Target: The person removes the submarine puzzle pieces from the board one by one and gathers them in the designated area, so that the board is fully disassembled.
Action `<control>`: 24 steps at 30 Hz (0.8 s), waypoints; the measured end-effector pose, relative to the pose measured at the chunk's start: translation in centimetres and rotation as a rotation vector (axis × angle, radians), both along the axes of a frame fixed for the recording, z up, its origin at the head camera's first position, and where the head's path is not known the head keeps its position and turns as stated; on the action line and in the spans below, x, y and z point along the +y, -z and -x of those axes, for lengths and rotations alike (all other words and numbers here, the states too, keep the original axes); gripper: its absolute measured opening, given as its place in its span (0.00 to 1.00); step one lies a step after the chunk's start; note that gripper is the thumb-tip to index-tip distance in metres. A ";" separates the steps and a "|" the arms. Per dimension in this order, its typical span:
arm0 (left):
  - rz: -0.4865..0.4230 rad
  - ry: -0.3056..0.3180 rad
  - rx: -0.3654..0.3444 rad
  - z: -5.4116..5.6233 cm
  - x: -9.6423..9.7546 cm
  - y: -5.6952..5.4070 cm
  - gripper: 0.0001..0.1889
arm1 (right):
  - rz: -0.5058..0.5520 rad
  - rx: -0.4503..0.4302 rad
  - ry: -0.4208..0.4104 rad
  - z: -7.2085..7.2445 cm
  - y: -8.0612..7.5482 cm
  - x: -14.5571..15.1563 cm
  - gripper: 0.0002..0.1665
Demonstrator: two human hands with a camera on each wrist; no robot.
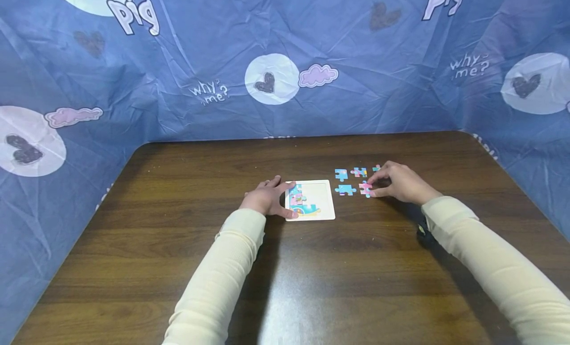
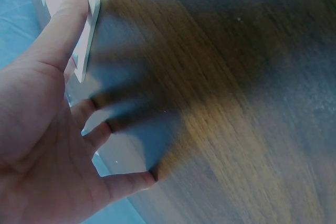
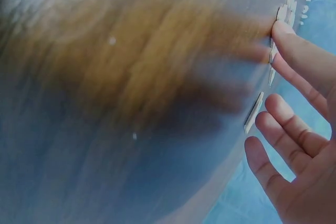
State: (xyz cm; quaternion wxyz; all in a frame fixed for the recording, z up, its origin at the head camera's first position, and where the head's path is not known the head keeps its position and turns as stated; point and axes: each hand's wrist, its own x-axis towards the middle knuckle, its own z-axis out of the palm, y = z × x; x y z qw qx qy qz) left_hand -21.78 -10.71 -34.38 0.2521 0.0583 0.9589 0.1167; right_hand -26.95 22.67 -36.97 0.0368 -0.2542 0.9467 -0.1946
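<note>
My left hand [image 1: 265,199] rests at the left edge of a square white puzzle tray [image 1: 331,202], its thumb and a finger spread over the rim. In the left wrist view the thumb [image 2: 73,11] lies on top of the tray while the other fingers reach down beside it. Joined picture pieces [image 1: 297,199] fill the tray's left and lower part; the rest of its floor shows white. To the right, my right hand [image 1: 404,183] pinches a pink puzzle piece [image 1: 365,188] between thumb and index finger, close over the table.
Around the pinched piece lie loose puzzle pieces: a blue one [image 1: 341,174], another blue one [image 1: 345,190], a multicoloured one [image 1: 358,172] and one partly hidden by the right hand [image 1: 377,168]. The brown wooden table [image 1: 178,226] ends before a blue printed cloth [image 1: 213,48].
</note>
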 end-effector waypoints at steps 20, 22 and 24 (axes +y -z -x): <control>0.007 0.001 -0.007 0.1 -0.1 0.1 0.48 | 0.129 -0.030 -0.010 -0.5 -0.5 -1.6 0.17; 0.002 0.003 -0.003 0.1 -0.1 0.1 0.47 | 0.148 -0.045 -0.011 -0.7 -0.5 -2.2 0.17; -0.002 0.007 -0.001 0.1 -0.1 0.1 0.47 | 0.161 -0.053 -0.023 -0.9 -0.6 -2.9 0.17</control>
